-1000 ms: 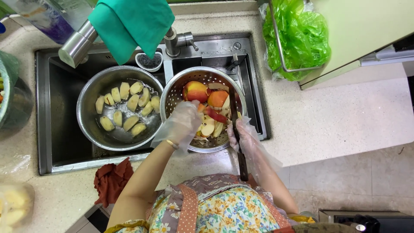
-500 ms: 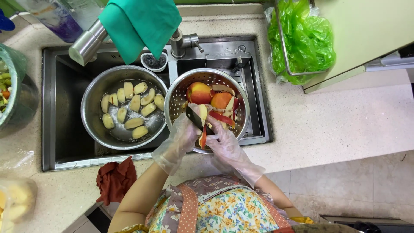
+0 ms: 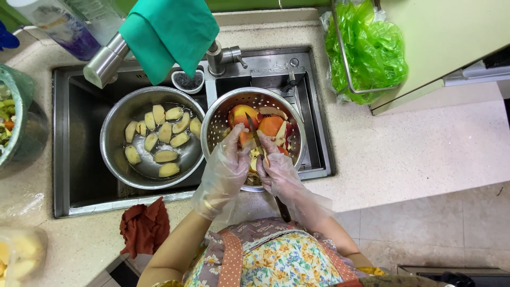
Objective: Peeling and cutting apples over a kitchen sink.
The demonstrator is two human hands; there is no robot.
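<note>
Two gloved hands over the colander [image 3: 218, 125]: left hand [image 3: 226, 172] grips an apple piece [image 3: 245, 139], right hand [image 3: 279, 175] clenches the knife [image 3: 254, 133], blade on it.

Both gloved hands, left hand [image 3: 226, 170] and right hand [image 3: 277, 172], meet close together, fingers curled, forearms angled inward

One head cam, straight down from above, mid-close on sink [image 3: 79, 159] & counter [image 3: 425, 154]; no 2nd view.
</note>
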